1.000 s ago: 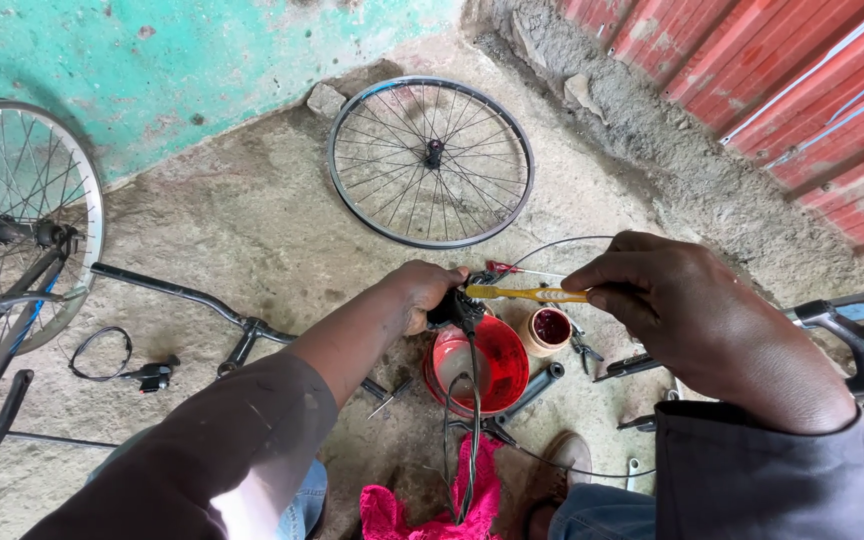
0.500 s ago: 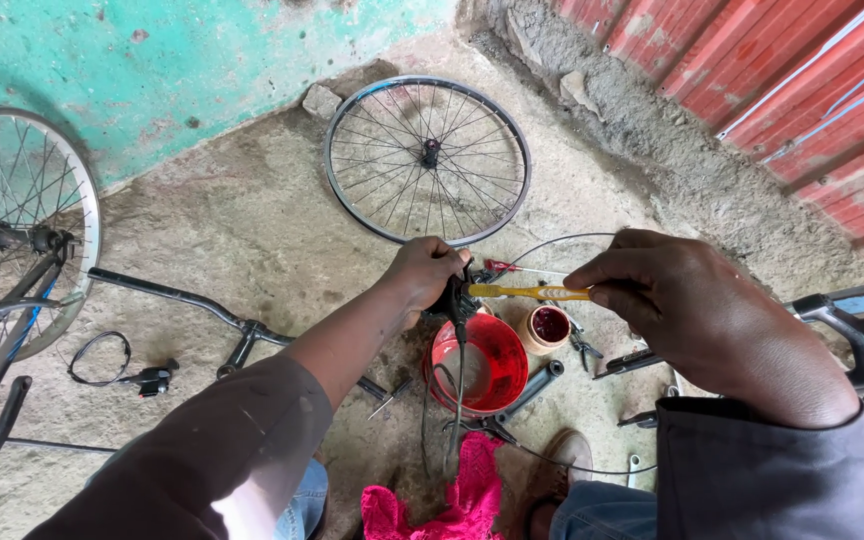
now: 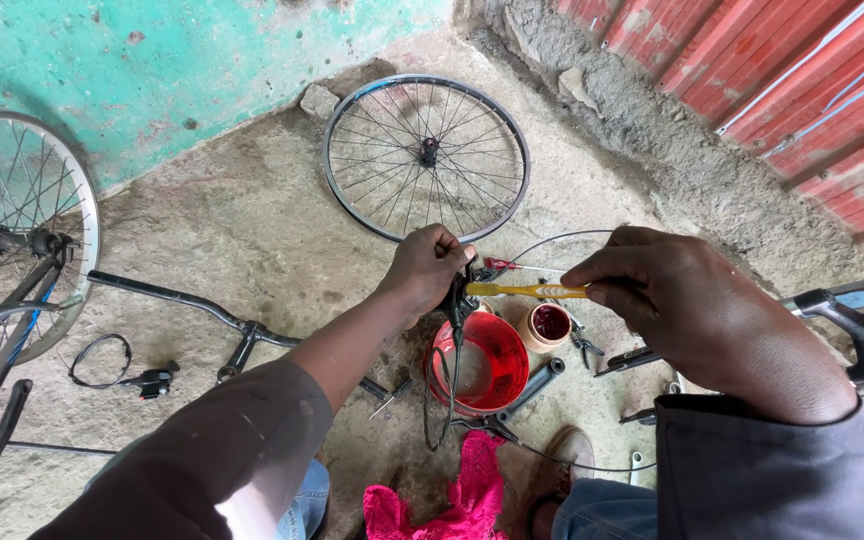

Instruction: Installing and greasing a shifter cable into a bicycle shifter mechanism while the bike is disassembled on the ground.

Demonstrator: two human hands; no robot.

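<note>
I see left hand (image 3: 430, 268) clenched on black brake part (image 3: 455, 300) at centre; right hand (image 3: 692, 310) grasping yellow brush (image 3: 524, 290); red bowl (image 3: 487, 365) below

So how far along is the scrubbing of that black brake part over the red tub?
Done: wheel is off and lying on the floor, handlebar laid aside. In hand: left hand grips the black brake part above the red tub; right hand holds the yellow brush to it. Left: cables hang loose; tools lie scattered.
</note>
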